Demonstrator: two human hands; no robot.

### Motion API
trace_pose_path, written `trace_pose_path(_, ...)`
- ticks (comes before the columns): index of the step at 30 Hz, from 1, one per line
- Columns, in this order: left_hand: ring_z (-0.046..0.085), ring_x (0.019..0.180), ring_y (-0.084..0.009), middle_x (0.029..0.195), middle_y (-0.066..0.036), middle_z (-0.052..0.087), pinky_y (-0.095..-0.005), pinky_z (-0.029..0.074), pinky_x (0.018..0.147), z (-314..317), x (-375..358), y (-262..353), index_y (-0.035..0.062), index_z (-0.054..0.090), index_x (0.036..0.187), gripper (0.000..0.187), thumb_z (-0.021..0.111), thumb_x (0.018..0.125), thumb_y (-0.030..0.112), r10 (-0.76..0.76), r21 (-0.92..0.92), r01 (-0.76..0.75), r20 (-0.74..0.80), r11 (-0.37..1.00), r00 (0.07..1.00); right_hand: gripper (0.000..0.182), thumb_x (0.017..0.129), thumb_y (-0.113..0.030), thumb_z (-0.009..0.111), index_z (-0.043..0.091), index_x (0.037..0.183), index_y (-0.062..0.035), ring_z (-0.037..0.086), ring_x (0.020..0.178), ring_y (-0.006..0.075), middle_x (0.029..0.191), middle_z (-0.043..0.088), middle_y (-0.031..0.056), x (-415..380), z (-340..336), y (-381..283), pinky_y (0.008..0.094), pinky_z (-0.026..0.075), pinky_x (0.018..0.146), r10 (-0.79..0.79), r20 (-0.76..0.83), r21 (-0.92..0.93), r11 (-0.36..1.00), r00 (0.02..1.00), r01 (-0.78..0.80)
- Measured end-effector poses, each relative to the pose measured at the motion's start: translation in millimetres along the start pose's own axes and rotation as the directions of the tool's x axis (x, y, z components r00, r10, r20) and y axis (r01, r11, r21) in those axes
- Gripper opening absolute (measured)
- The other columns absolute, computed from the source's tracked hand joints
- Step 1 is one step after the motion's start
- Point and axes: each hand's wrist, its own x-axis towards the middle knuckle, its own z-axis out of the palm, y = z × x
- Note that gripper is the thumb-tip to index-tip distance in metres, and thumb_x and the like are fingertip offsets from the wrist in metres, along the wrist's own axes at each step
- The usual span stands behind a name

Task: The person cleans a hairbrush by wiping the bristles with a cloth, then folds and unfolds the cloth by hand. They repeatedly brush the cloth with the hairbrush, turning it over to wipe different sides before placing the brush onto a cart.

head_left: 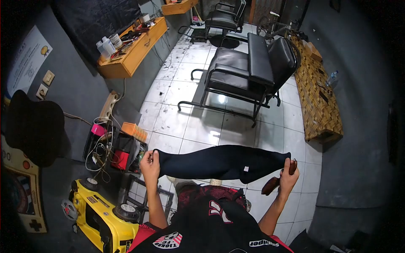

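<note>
A dark cloth [211, 162] with a small white tag is stretched sideways in front of my body. My left hand [150, 164] pinches its left end, thumb on top. At the other end, my right hand [289, 173] grips the cloth's right corner and also holds a brown object, perhaps a brush [270, 186], whose head hangs below the palm and whose handle shows above the fingers. Part of the fingers of my right hand is hidden behind the cloth and the brown object.
Black salon chairs [230, 63] stand ahead on the tiled floor. A woven bench [316, 90] runs along the right wall. Wooden shelf [126, 63] with bottles at upper left; cables and an orange basket [134, 131] below. A yellow toy car [99, 215] is at lower left.
</note>
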Motion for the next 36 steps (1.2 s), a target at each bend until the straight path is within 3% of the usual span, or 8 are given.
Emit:
trace_pose_path(8,0.035,0.059,-0.0006,0.065,0.008,0.043,-0.0175,0.028,0.052,2.8,-13.6,42.3,0.0014,0.058,0.084,0.016,0.057,0.090,0.016,0.117,-0.224,-0.036,0.359,0.974,0.926,0.021,0.089,-0.018,0.057,0.057,0.091,0.0032,0.049,0.074,0.0084,0.078,0.055,0.0023,-0.2,4.5,3.1,0.0238,0.041,0.069,-0.147,0.054,-0.096,0.984,0.988,0.152)
trace_pose_path(11,0.035,0.060,-0.0008,0.066,0.008,0.042,-0.0175,0.027,0.052,0.8,-16.0,52.7,0.0010,0.058,0.085,0.016,0.056,0.091,0.016,0.194,-0.170,-0.136,0.397,0.976,0.897,0.021,0.089,-0.018,0.057,0.057,0.092,0.0029,0.047,0.068,0.0071,0.076,0.053,0.0013,-0.8,10.2,9.6,0.0221,0.040,0.062,-0.152,0.090,-0.034,0.987,0.984,0.155)
trace_pose_path(12,0.034,0.061,-0.0010,0.066,0.008,0.042,-0.0176,0.027,0.053,1.6,-13.5,47.8,0.0006,0.058,0.086,0.017,0.056,0.091,0.017,0.196,-0.197,-0.132,0.354,0.971,0.915,0.021,0.089,-0.019,0.058,0.056,0.091,0.0021,0.045,0.064,0.0056,0.075,0.052,0.0008,-1.9,9.5,8.0,0.0203,0.037,0.056,0.032,0.081,0.004,0.999,0.996,-0.033)
trace_pose_path(15,0.038,0.065,-0.0015,0.072,0.006,0.047,-0.0174,0.031,0.057,1.1,-3.1,36.5,0.0002,0.058,0.086,0.017,0.054,0.092,0.016,0.252,-0.209,-0.224,0.122,0.952,0.960,0.020,0.088,-0.019,0.059,0.056,0.095,0.0001,0.038,0.048,0.0034,0.068,0.049,-0.0024,3.3,6.5,13.1,0.0198,0.030,0.041,0.009,0.026,0.086,0.996,1.000,-0.011)
trace_pose_path(19,0.039,0.066,-0.0016,0.073,0.006,0.048,-0.0174,0.032,0.057,-7.6,-1.0,27.3,0.0002,0.058,0.087,0.018,0.055,0.092,0.017,0.177,-0.232,-0.156,0.075,0.960,0.981,0.022,0.089,-0.020,0.060,0.054,0.086,0.0011,0.040,0.062,0.0048,0.069,0.047,-0.0028,8.5,-2.4,17.4,0.0205,0.036,0.057,-0.236,-0.015,-0.121,0.965,0.972,0.233)
trace_pose_path(22,0.039,0.065,-0.0013,0.071,0.007,0.047,-0.0172,0.031,0.056,3.5,-7.0,27.6,0.0002,0.058,0.088,0.018,0.055,0.092,0.018,0.196,-0.227,-0.176,0.069,0.958,0.978,0.021,0.088,-0.020,0.060,0.054,0.085,0.0003,0.040,0.063,0.0049,0.068,0.047,-0.0032,5.9,-2.4,18.4,0.0203,0.036,0.059,-0.127,0.045,-0.115,0.985,0.991,0.132)
trace_pose_path(25,0.042,0.063,-0.0004,0.072,0.006,0.051,-0.0166,0.033,0.054,21.7,-13.8,33.5,-0.0018,0.059,0.090,0.017,0.058,0.090,0.015,0.055,-0.295,-0.011,0.144,0.955,0.988,0.016,0.089,-0.017,0.060,0.055,0.089,-0.0016,0.042,0.062,0.0044,0.069,0.047,-0.0046,-2.1,7.9,7.5,0.0204,0.035,0.057,0.095,0.106,0.019,0.995,0.990,-0.097)
trace_pose_path(36,0.047,0.061,-0.0019,0.074,0.001,0.060,-0.0172,0.038,0.054,100.7,-83.0,96.7,-0.0025,0.062,0.100,0.018,0.062,0.087,0.009,0.042,-0.501,0.308,0.571,0.809,0.820,0.014,0.080,-0.007,0.066,0.061,0.089,0.0020,0.052,0.063,0.0108,0.075,0.057,0.0059,-64.4,75.5,-47.8,0.0247,0.042,0.058,-0.139,0.449,0.096,0.990,0.883,0.106)
